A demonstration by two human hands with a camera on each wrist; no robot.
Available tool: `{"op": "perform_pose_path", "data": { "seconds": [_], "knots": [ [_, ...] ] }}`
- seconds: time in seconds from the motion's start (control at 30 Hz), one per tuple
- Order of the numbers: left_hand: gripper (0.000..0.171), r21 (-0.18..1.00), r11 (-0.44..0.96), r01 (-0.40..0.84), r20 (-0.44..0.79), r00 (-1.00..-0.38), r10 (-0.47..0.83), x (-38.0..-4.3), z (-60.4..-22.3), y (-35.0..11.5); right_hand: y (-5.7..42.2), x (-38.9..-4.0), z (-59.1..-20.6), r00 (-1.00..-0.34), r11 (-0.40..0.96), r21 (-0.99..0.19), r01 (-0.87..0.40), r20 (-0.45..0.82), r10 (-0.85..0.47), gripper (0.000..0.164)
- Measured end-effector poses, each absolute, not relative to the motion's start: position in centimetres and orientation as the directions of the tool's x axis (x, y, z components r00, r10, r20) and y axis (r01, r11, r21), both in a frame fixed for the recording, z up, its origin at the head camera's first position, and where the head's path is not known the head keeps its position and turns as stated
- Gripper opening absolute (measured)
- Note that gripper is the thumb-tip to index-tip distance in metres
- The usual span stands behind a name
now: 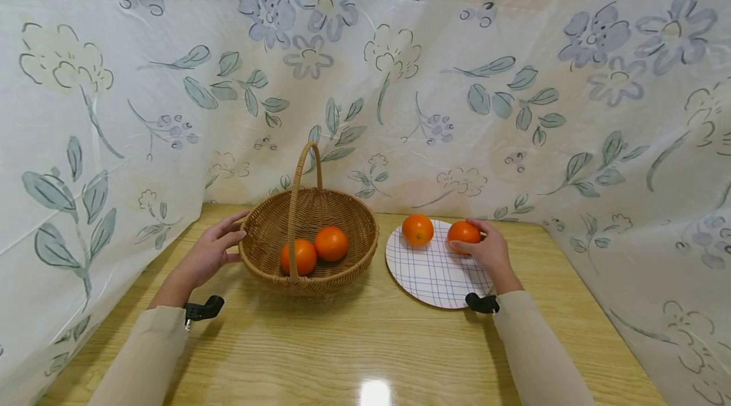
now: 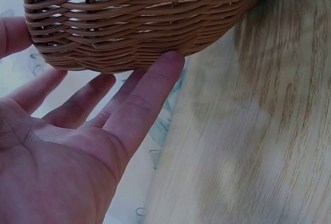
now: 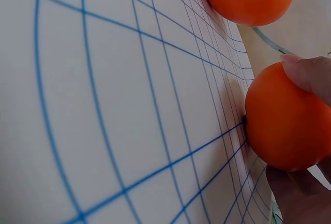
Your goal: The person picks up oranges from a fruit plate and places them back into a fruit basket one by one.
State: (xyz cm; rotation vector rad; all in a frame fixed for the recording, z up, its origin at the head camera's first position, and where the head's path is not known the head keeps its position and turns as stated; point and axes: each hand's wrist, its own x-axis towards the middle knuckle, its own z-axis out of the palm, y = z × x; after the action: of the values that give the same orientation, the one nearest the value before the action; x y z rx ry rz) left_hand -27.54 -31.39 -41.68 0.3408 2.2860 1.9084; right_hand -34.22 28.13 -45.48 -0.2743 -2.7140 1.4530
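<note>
A brown wicker basket (image 1: pixel 337 279) with a tall arched handle stands left of centre, holding two oranges (image 1: pixel 331 243). At its left side, my left hand (image 1: pixel 210 252) touches the woven wall with extended fingers (image 2: pixel 139 100). On the right lies a round white plate (image 1: pixel 436 273) with a blue grid pattern. My right hand (image 1: pixel 488 247) grips an orange (image 3: pixel 289 118) between thumb and fingers at the plate's right side. Another orange (image 1: pixel 417 230) sits at the plate's back left, apart from that hand.
The wooden table (image 1: pixel 320 355) carries everything. Floral cloth (image 1: pixel 354 76) hangs behind it and along both sides, close behind the basket and plate. A black wrist device (image 1: pixel 204 309) is on the left wrist, and a similar device (image 1: pixel 482 303) is on the right.
</note>
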Motion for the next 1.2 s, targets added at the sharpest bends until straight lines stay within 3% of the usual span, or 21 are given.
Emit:
{"op": "perform_pose_path", "data": {
  "seconds": [0.87, 1.2],
  "knots": [
    [0.065, 0.983, 0.165, 0.083, 0.036, -0.963, 0.268, -27.58, -41.66, -31.47, 28.28, -34.19, -45.46, -0.980, 0.467, -0.870, 0.158, -0.081, 0.181, 0.086],
    [0.065, 0.985, 0.151, 0.085, 0.041, -0.961, 0.272, -27.60, -41.80, -31.44, 28.29, -33.49, -45.11, -0.989, 0.470, -0.876, 0.103, -0.039, 0.144, 0.084]
  ]
}}
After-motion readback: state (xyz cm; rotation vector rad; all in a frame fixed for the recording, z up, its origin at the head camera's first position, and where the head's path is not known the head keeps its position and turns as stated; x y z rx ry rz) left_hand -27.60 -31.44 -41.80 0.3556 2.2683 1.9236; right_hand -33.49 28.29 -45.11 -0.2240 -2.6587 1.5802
